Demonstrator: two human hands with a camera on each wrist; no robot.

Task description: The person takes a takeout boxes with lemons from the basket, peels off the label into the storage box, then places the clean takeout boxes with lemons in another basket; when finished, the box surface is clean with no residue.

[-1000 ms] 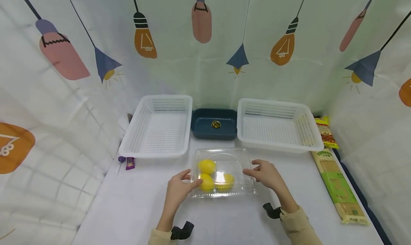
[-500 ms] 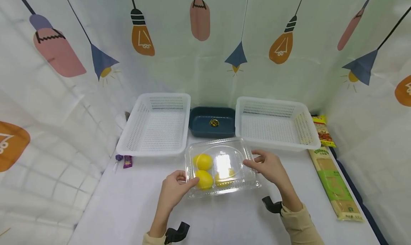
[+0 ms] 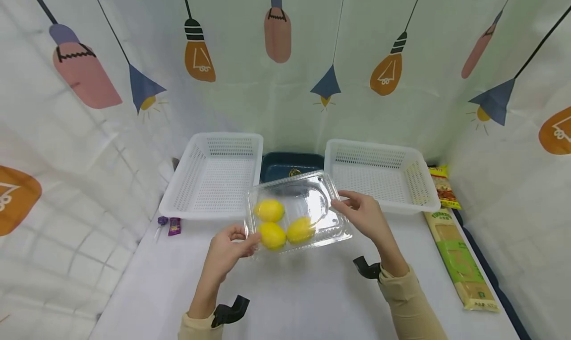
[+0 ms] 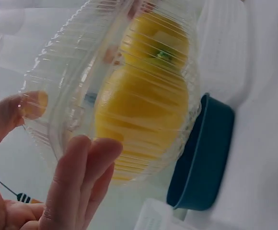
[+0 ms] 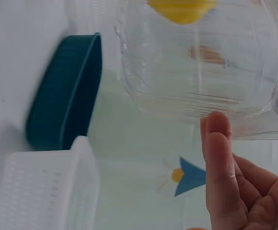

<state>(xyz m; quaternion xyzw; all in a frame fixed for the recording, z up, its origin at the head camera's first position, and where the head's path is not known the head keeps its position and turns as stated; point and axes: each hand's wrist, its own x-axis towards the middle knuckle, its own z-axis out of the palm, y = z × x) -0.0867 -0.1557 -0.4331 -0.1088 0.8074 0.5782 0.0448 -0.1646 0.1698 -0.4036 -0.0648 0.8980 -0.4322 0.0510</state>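
A clear plastic clamshell box (image 3: pixel 294 211) is held up off the white table, tilted with its right side higher in the head view. Three lemons (image 3: pixel 270 210) lie inside, toward its left and front. My left hand (image 3: pixel 227 251) grips the box's left edge; the left wrist view shows the thumb on one face, fingers (image 4: pixel 72 177) on the other, beside the yellow lemons (image 4: pixel 144 105). At the right edge my right hand (image 3: pixel 363 216) pinches the rim, its fingertips (image 5: pixel 219 125) against the clear plastic wall (image 5: pixel 177 91) in the right wrist view.
Behind the box stand two white baskets, left (image 3: pixel 214 176) and right (image 3: pixel 379 174), with a dark blue dish (image 3: pixel 278 166) between them holding a small gold item (image 3: pixel 294 172). A lollipop (image 3: pixel 162 221) and purple packet (image 3: pixel 174 226) lie left; a noodle pack (image 3: pixel 461 260) and snack bag (image 3: pixel 443 186) lie right.
Both hands have raised the clamshell box from the table, tilting it right side up and moving it slightly left and toward the dish. The lemons now sit lower in it.
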